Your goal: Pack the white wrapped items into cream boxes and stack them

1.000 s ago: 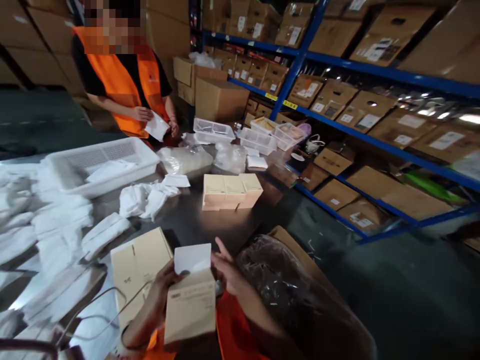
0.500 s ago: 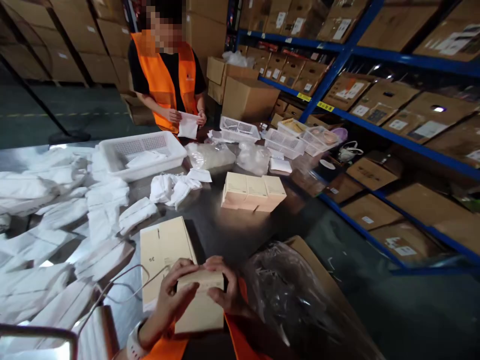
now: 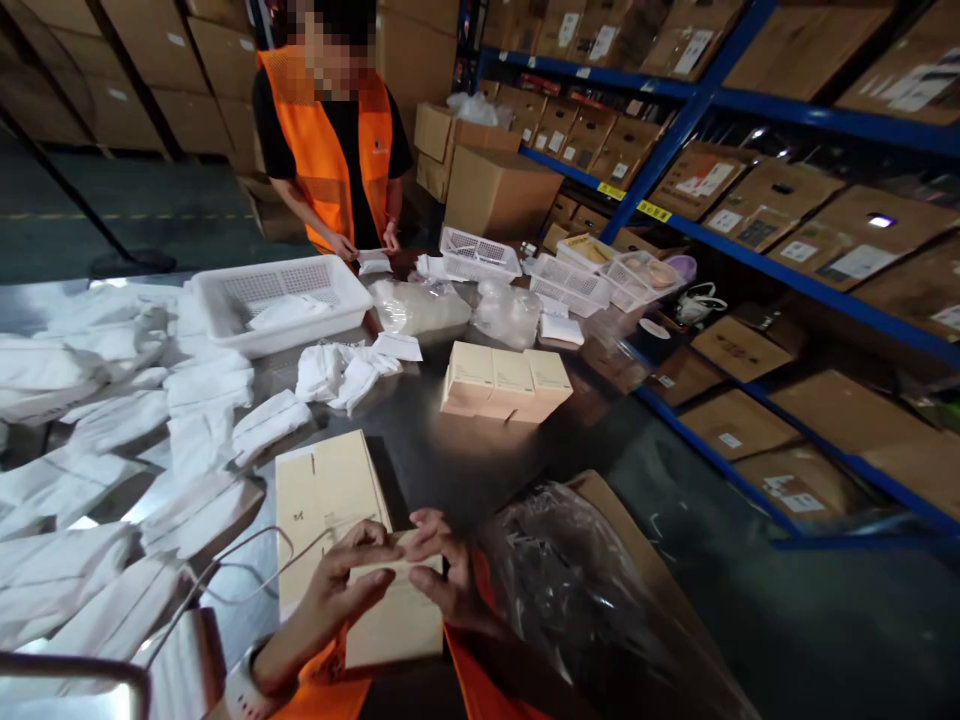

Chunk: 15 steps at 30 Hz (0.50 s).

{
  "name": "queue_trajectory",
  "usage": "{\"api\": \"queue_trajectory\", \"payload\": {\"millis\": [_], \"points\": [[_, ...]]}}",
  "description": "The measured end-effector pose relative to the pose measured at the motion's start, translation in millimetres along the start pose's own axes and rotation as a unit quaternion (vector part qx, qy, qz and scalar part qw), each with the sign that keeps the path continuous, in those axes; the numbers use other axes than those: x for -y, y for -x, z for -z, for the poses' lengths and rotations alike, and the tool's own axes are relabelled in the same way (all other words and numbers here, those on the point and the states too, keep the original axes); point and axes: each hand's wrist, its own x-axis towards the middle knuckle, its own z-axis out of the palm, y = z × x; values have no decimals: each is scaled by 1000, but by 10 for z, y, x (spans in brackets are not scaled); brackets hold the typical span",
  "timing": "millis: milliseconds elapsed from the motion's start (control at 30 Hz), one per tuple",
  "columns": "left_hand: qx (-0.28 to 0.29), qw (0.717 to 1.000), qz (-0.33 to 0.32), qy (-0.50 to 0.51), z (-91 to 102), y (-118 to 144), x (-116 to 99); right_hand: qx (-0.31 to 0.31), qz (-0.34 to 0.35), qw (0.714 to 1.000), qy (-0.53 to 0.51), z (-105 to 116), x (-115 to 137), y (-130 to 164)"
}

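A small beige cardboard box (image 3: 394,610) is being gripped at a steel table (image 3: 420,455).
Its top edge is being pinched by the left hand (image 3: 341,590) and right hand (image 3: 442,575).

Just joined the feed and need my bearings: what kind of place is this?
Most likely a warehouse packing station: blue racking stacked with labelled cartons, a metal table strewn with white pouches, and small tan boxes.
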Motion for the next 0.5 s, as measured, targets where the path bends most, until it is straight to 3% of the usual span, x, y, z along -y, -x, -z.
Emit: {"api": "queue_trajectory", "payload": {"millis": [67, 167, 300, 367, 400, 433, 500], "points": [[17, 1000, 12, -3, 60, 38, 63, 8, 2, 1000, 21, -3, -3, -32], [35, 999, 38, -18, 101, 96, 102, 73, 43, 995, 44, 29, 19, -242], [43, 992, 103, -60, 101, 157, 135, 278, 54, 958, 50, 87, 11, -715], [19, 989, 117, -87, 163, 151, 227, 404, -4, 914, 29, 125, -21, -943], [-5, 988, 113, -101, 225, 128, 298, 425, -61, 903, 2, 154, -42, -1051], [-39, 985, 104, -130, 309, 88, 380, 403, -129, 906, -35, 190, -67, -1161], [-121, 960, 102, -232, 526, -35, 551, 250, -242, 932, -104, 280, -126, -1407]]}}
